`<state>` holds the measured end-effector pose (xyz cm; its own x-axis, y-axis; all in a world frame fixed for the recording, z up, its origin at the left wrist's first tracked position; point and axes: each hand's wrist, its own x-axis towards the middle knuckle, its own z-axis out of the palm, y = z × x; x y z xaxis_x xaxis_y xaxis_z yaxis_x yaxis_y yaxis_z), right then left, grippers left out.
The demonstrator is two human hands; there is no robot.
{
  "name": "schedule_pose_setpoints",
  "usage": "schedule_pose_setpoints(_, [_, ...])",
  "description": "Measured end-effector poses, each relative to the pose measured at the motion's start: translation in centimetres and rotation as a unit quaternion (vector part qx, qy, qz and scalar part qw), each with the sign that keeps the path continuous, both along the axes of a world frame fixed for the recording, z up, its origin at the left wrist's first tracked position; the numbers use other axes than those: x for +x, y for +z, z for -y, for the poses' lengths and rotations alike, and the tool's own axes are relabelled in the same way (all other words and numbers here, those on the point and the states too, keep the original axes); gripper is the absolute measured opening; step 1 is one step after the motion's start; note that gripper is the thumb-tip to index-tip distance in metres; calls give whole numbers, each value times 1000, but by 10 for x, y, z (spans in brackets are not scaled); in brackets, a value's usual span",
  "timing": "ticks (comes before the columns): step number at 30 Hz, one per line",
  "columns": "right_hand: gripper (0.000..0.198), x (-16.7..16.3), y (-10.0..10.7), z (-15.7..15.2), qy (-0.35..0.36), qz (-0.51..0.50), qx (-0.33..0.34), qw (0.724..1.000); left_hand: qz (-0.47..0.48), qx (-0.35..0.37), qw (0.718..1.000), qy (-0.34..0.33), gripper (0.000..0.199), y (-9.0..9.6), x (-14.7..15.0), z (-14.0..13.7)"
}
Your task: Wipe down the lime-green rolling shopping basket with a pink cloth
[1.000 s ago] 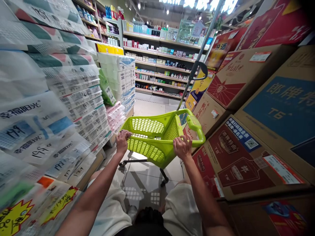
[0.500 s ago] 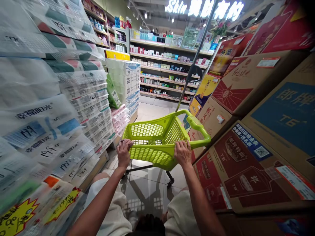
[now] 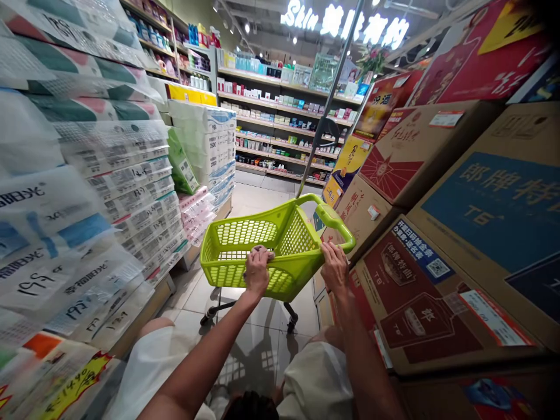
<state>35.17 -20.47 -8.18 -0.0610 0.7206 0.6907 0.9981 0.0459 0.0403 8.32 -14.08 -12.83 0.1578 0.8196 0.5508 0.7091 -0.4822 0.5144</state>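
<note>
The left hand has moved along the near rim toward its middle, grasping a crumpled cloth against it. The right hand holds the rim beside the rounded handle. The green cart, of perforated plastic, stands on smooth floor tiles near cardboard boxes.

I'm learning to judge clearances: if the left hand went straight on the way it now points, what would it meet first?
Passing over the near side, the left hand would probably meet the far inner wall of the green basket; depth is unclear, so it might pass above that wall instead.
</note>
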Motion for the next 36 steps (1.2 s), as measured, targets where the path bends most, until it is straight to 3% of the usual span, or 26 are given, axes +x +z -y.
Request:
schedule_pose_setpoints(5, [60,7,-2,-8,31,-51,40,997,-24,-28,994,-105,48,42,99,19])
schedule_pose_setpoints(8, [65,15,-4,-6,57,-45,53,996,-33,-12,991,-126,51,49,115,28])
schedule_pose_setpoints(11, [64,25,-6,-4,67,-33,54,996,-41,9,993,-108,62,27,57,24])
schedule_pose_setpoints(14, [58,22,-8,-6,42,-43,52,997,-51,6,999,-5,62,-1,-27,13])
schedule_pose_setpoints(16, [53,6,-9,-11,20,-51,41,998,-52,-3,997,64,57,-8,-59,9])
schedule_pose_setpoints(18, [48,-23,-12,-16,20,-43,10,999,-43,-13,996,79,54,-8,-59,11])
schedule_pose_setpoints(21, [45,-69,-18,-22,60,-20,-54,997,-22,-10,1000,13,57,-5,-31,20])
schedule_pose_setpoints(23, [43,-85,-23,-24,70,-29,-74,994,-10,-5,1000,-11,58,-7,-30,22])
schedule_pose_setpoints(25, [42,-86,-26,-24,75,-41,-84,993,2,-13,1000,18,57,-12,-57,16])
schedule_pose_setpoints(30, [32,-77,-25,-30,51,-59,-88,993,50,-28,985,160,38,-28,-162,-5])
schedule_pose_setpoints(33, [30,-115,-30,-41,34,-80,-110,990,80,-29,977,194,35,-30,-173,-3])
schedule_pose_setpoints(36, [37,-178,-43,-51,115,-89,-168,975,90,-27,981,170,39,-33,-153,10])
